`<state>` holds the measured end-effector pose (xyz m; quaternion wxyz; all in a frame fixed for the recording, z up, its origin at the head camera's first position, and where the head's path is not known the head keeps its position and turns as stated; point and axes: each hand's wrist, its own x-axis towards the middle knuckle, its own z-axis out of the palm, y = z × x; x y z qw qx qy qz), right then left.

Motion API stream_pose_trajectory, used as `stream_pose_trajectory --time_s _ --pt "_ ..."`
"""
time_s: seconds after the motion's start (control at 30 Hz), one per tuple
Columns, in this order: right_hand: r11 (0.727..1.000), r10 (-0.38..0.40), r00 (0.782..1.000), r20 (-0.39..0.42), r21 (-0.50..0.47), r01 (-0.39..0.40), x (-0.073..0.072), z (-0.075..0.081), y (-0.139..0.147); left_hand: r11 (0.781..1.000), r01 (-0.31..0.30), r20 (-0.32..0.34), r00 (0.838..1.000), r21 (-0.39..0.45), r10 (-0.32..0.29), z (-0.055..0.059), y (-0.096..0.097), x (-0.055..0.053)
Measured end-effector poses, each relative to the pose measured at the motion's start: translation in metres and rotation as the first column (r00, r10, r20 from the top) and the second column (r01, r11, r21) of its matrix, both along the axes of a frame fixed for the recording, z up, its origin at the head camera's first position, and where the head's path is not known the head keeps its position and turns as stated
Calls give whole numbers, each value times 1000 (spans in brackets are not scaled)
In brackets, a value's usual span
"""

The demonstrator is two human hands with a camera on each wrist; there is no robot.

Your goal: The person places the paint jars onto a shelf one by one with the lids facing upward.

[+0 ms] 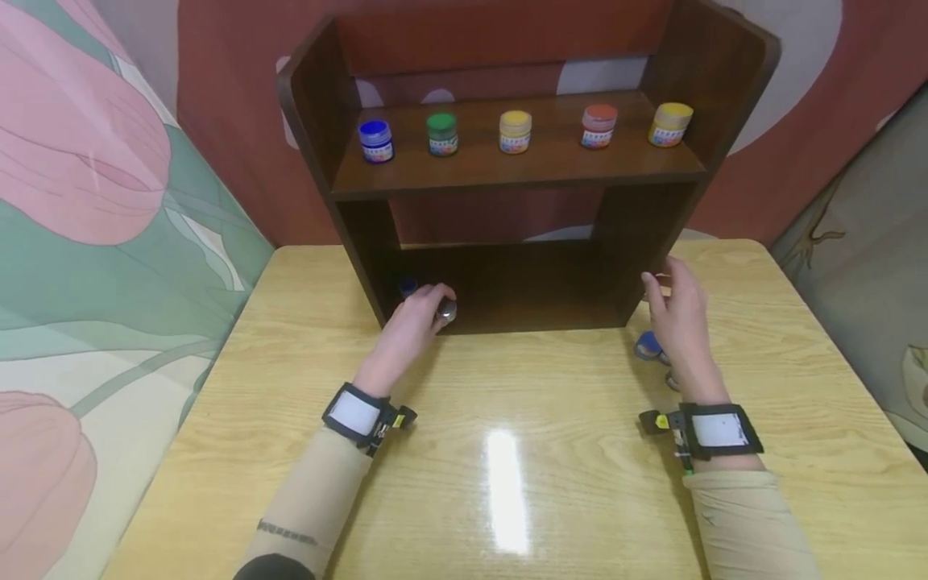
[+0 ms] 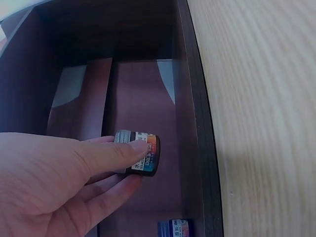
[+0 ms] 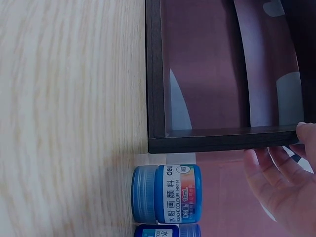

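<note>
My left hand [image 1: 415, 318] pinches a small dark paint jar [image 2: 145, 158] with a clear lid between thumb and fingers, at the left part of the lower shelf. The jar is tipped sideways in the left wrist view. Close by on that shelf stands a dark blue paint jar [image 1: 408, 287], partly hidden by the hand. My right hand [image 1: 680, 314] holds the right side panel of the brown wooden shelf [image 1: 522, 187], thumb on its front edge and fingers along the outer side. Beneath this hand are a light blue paint jar [image 3: 180, 194] and a darker blue jar [image 3: 163, 230].
Along the upper shelf stand a blue jar [image 1: 376, 142], a green jar [image 1: 442, 134], a yellow jar [image 1: 515, 132], a red jar [image 1: 598, 126] and another yellow jar [image 1: 670, 125]. Another small jar [image 1: 673, 380] sits by the right wrist on the wooden table [image 1: 580, 499].
</note>
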<state>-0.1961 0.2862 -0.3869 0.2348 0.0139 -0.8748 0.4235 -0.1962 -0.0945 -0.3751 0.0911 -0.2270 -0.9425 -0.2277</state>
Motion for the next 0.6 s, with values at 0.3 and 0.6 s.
stream_pose_trajectory --time_s 0.3,0.6 --pt "999 -11 1000 20 39 10 2 -2 1 999 -8 -5 1000 -47 7 -1 3 -8" --pt "1000 -7 1000 13 26 7 2 0 2 996 -10 -44 999 -89 7 3 7 -19"
